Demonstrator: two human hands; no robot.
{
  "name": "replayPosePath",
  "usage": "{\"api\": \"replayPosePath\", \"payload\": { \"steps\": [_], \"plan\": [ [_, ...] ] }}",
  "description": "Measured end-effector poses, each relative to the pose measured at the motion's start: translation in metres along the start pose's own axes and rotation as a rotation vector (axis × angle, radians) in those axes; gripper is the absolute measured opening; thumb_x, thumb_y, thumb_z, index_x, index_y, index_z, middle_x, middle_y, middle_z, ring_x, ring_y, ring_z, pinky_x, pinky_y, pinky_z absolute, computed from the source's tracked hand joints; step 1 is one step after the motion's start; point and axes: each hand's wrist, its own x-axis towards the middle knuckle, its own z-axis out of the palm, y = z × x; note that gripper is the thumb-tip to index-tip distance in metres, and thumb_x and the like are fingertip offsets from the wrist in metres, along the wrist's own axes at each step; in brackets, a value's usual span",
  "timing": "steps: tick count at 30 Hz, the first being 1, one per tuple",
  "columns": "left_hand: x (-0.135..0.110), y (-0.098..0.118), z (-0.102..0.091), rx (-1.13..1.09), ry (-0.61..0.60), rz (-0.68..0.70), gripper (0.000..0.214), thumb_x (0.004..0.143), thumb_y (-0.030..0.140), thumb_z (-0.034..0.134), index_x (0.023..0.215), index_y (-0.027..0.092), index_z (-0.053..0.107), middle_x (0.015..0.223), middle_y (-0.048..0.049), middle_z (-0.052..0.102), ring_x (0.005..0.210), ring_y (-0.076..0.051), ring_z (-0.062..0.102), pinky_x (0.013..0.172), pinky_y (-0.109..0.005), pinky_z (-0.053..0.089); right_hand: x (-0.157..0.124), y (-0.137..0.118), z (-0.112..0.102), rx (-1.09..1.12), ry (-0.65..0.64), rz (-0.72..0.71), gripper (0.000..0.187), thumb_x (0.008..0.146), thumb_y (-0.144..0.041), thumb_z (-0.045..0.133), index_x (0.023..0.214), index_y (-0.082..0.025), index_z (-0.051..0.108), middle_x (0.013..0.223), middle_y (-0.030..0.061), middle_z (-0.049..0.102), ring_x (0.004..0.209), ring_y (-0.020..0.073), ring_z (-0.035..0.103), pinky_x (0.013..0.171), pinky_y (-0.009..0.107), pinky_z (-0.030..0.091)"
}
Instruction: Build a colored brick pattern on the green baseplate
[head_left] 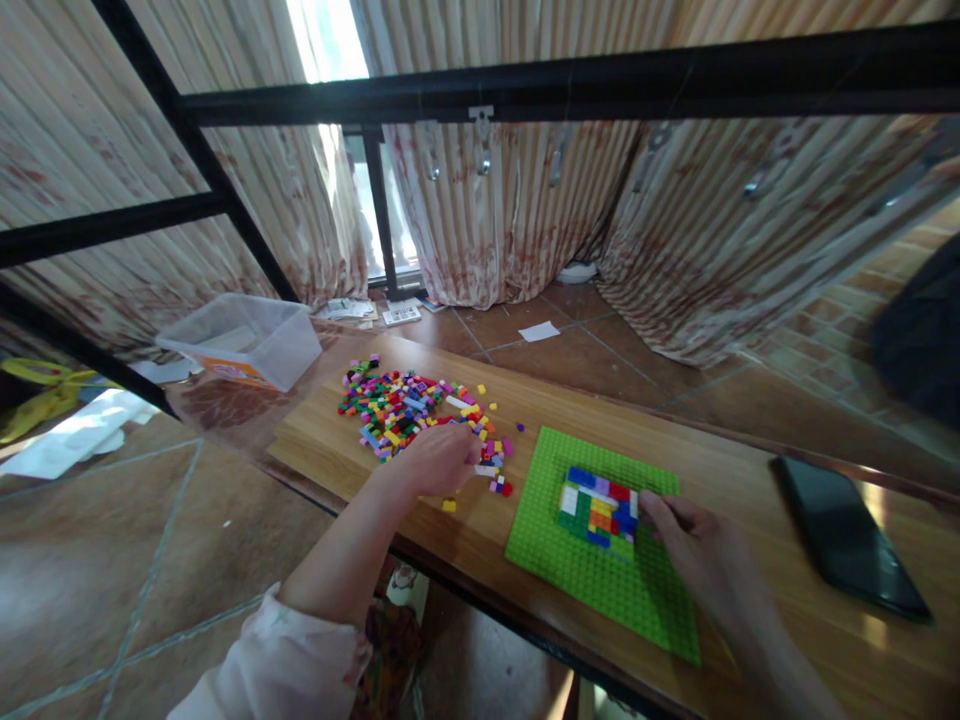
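A green baseplate (570, 560) lies on the wooden table (750, 470), with a small patch of coloured bricks (600, 505) built on it. My right hand (694, 540) rests on the plate's right side, fingers curled against the edge of the brick patch. My left hand (439, 458) reaches into the near edge of a heap of loose coloured bricks (405, 405), fingers bent down and pinched among them. What they hold is hidden.
A clear plastic tub (244, 340) stands at the table's far left. A black phone (847, 535) lies flat at the right. A few stray bricks (501, 487) sit between heap and plate. Curtains and a black metal frame stand behind.
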Motion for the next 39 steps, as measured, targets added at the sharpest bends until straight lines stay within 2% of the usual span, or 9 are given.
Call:
{"api": "replayPosePath", "payload": {
  "steps": [4, 8, 14, 19, 24, 29, 39],
  "plan": [
    [-0.001, 0.000, -0.005, -0.138, 0.004, 0.031, 0.017, 0.088, 0.026, 0.050, 0.080, 0.017, 0.061, 0.074, -0.0017, 0.063, 0.068, -0.014, 0.058, 0.060, -0.023, 0.037, 0.000, -0.002, 0.001, 0.000, 0.013, -0.008, 0.054, 0.086, -0.061, 0.042, 0.088, -0.019, 0.076, 0.070, 0.0041, 0.072, 0.068, 0.0250, 0.067, 0.058, 0.030, 0.043],
    [0.001, 0.013, -0.007, -0.257, 0.020, 0.091, 0.018, 0.091, 0.027, 0.048, 0.083, 0.017, 0.060, 0.071, 0.0002, 0.061, 0.066, -0.013, 0.055, 0.060, -0.022, 0.036, -0.003, -0.007, -0.001, 0.020, 0.060, -0.036, 0.052, 0.086, -0.058, 0.043, 0.082, -0.018, 0.075, 0.063, 0.0032, 0.069, 0.063, 0.0223, 0.065, 0.057, 0.028, 0.041],
    [0.013, 0.053, 0.005, -0.376, 0.117, 0.278, 0.015, 0.090, 0.018, 0.046, 0.085, 0.017, 0.059, 0.080, -0.0011, 0.063, 0.073, -0.012, 0.056, 0.066, -0.022, 0.040, -0.002, -0.008, -0.002, 0.073, 0.115, -0.035, 0.049, 0.085, -0.056, 0.044, 0.074, -0.017, 0.073, 0.055, 0.0014, 0.063, 0.057, 0.0191, 0.061, 0.053, 0.026, 0.040],
    [0.019, 0.086, 0.020, -0.304, 0.144, 0.316, 0.015, 0.091, 0.019, 0.047, 0.092, 0.019, 0.062, 0.091, -0.0019, 0.064, 0.080, -0.014, 0.060, 0.072, -0.025, 0.043, 0.000, -0.004, -0.002, 0.086, 0.101, 0.000, 0.048, 0.084, -0.055, 0.046, 0.074, -0.017, 0.073, 0.059, 0.0023, 0.064, 0.059, 0.0188, 0.061, 0.055, 0.026, 0.041],
    [0.024, 0.107, 0.031, -0.250, 0.216, 0.343, 0.017, 0.093, 0.022, 0.046, 0.093, 0.019, 0.062, 0.092, -0.0022, 0.063, 0.086, -0.015, 0.060, 0.074, -0.026, 0.045, -0.002, -0.003, -0.002, 0.100, 0.106, -0.019, 0.049, 0.085, -0.055, 0.044, 0.075, -0.017, 0.072, 0.061, 0.0026, 0.065, 0.060, 0.0185, 0.060, 0.055, 0.026, 0.040],
    [0.029, 0.116, 0.040, -0.228, 0.224, 0.345, 0.016, 0.092, 0.021, 0.047, 0.093, 0.019, 0.063, 0.092, -0.0025, 0.062, 0.086, -0.015, 0.060, 0.076, -0.026, 0.046, -0.006, -0.006, -0.006, 0.060, 0.083, -0.020, 0.050, 0.087, -0.055, 0.041, 0.074, -0.016, 0.071, 0.061, 0.0023, 0.064, 0.059, 0.0168, 0.059, 0.055, 0.026, 0.038],
    [0.033, 0.119, 0.047, -0.192, 0.217, 0.305, 0.017, 0.091, 0.022, 0.048, 0.091, 0.019, 0.065, 0.094, -0.0033, 0.063, 0.086, -0.016, 0.059, 0.076, -0.027, 0.046, -0.011, -0.015, -0.008, 0.078, 0.053, -0.047, 0.048, 0.088, -0.052, 0.042, 0.070, -0.017, 0.069, 0.060, 0.0026, 0.065, 0.058, 0.0164, 0.058, 0.055, 0.027, 0.035]
  ]
}}
